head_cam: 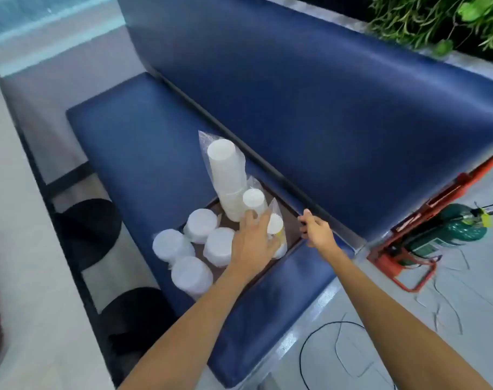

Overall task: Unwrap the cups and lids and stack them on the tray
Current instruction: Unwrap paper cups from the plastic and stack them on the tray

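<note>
Both forearms enter from the bottom edge. A black cable (304, 353) lies looped on the floor just below the padded blue bench seat (132, 142). The brown tray (291, 219) sits on the near part of that seat.

The left hand (253, 239) lies over the tray against the two shorter cup sleeves (253, 199), fingers reaching onto the plastic wrap. Whether they clasp it cannot be told. The right hand (314, 228) grasps the tray's right corner rim, thumb on top.

There are four lid stacks (201, 229), white, squat and wrapped in clear film, grouped at the tray's left end. The two nearest sit at or over its edge. The three cup sleeves are white, wrapped and roughly upright, with the tallest at the far side leaning slightly.

A red frame (394, 266) holding a green machine (448, 235) stands on the floor to the right. A white table (28, 277) borders the left, with dark round bases beneath it. The blue backrest (324, 94) rises behind the seat, with plants (436, 21) above it.
</note>
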### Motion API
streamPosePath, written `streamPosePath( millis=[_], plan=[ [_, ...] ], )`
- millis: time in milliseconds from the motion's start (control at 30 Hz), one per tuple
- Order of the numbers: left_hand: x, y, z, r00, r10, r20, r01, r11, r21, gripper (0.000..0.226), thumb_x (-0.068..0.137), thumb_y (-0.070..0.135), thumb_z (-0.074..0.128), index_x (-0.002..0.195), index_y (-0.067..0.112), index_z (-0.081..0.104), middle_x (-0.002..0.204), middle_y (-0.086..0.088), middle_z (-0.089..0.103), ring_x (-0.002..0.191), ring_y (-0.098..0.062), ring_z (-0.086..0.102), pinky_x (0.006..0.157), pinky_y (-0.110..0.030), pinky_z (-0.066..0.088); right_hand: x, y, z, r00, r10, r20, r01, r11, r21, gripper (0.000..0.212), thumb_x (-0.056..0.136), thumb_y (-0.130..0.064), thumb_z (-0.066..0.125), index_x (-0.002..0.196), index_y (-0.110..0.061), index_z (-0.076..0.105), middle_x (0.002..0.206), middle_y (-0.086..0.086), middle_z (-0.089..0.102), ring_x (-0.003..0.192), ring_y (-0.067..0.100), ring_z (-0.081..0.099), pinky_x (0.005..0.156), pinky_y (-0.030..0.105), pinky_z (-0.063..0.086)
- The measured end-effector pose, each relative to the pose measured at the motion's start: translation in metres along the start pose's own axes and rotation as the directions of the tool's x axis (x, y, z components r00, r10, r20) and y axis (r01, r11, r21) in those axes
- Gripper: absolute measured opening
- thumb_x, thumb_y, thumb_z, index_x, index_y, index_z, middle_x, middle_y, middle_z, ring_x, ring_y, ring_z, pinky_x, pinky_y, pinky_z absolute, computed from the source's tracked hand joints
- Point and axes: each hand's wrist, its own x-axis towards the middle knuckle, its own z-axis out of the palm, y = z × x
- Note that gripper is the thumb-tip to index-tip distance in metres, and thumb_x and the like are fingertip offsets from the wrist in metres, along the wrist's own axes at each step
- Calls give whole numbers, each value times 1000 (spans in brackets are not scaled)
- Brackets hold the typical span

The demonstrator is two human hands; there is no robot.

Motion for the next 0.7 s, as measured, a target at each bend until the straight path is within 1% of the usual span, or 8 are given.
streamPosePath(
  millis=[67, 133, 200, 267, 333, 500, 633, 700],
  plan=[
    [10, 3, 13, 998, 18, -62, -10, 992, 128, 68, 86, 35, 62, 146, 22, 34, 124, -16, 44, 109, -33, 48, 77, -41, 50, 8, 4, 2, 999, 38, 36, -39, 999, 25, 44, 99, -50, 37, 102, -19, 68, 78, -3, 54, 79, 16, 48, 64, 24, 35],
    [17, 3, 28, 990, 50, -130, -18, 971, 238, 70, 71, 42, 74, 134, 19, 52, 108, -17, 55, 89, -33, 58, 59, -35, 52, 17, 11, 5, 995, 61, 79, -61, 998, 3, 47, 99, -51, 34, 111, -17, 65, 95, -1, 57, 93, 16, 51, 81, 31, 43],
    [21, 1, 43, 987, 23, -159, 27, 951, 307, 68, 59, 47, 81, 119, 20, 63, 103, -15, 61, 80, -29, 62, 55, -30, 49, 22, 14, 10, 989, 101, 104, -98, 995, -29, 44, 99, -52, 33, 110, -23, 64, 115, 3, 57, 113, 20, 50, 101, 40, 40],
    [19, 0, 50, 979, 24, -201, 44, 945, 325, 61, 60, 51, 81, 111, 22, 66, 108, -14, 62, 83, -27, 62, 58, -30, 49, 28, 18, 14, 986, 124, 110, -119, 992, -49, 41, 98, -54, 33, 105, -27, 64, 126, 6, 57, 122, 24, 49, 106, 43, 38],
    [16, -4, 57, 978, 4, -209, 63, 947, 314, 53, 65, 51, 79, 107, 22, 67, 114, -16, 61, 88, -29, 62, 63, -31, 49, 34, 23, 19, 982, 153, 114, -148, 988, -52, 41, 98, -54, 33, 104, -27, 63, 130, 8, 57, 123, 26, 49, 104, 41, 38],
    [4, -11, 68, 951, -29, -308, 97, 973, 209, 44, 67, 42, 81, 100, 19, 65, 124, -17, 56, 101, -30, 57, 70, -36, 52, 43, 32, 36, 970, 196, 147, -191, 981, -47, 53, 97, -55, 36, 120, -15, 61, 129, 10, 58, 121, 27, 52, 104, 41, 40],
    [-8, -21, 75, 932, 28, -361, 33, 986, 161, 42, 75, 35, 77, 109, 19, 57, 128, -16, 55, 106, -29, 59, 72, -36, 54, 50, 39, 52, 962, 228, 152, -220, 973, -65, 56, 95, -56, 39, 125, -11, 56, 127, 12, 59, 117, 29, 54, 104, 47, 42],
    [-16, -24, 76, 926, 27, -377, 22, 992, 126, 36, 84, 38, 61, 113, 19, 53, 129, -14, 55, 112, -27, 57, 76, -35, 55, 52, 39, 56, 959, 239, 154, -228, 970, -87, 54, 97, -52, 39, 126, -9, 54, 125, 11, 58, 117, 28, 53, 105, 45, 40]
  ],
)
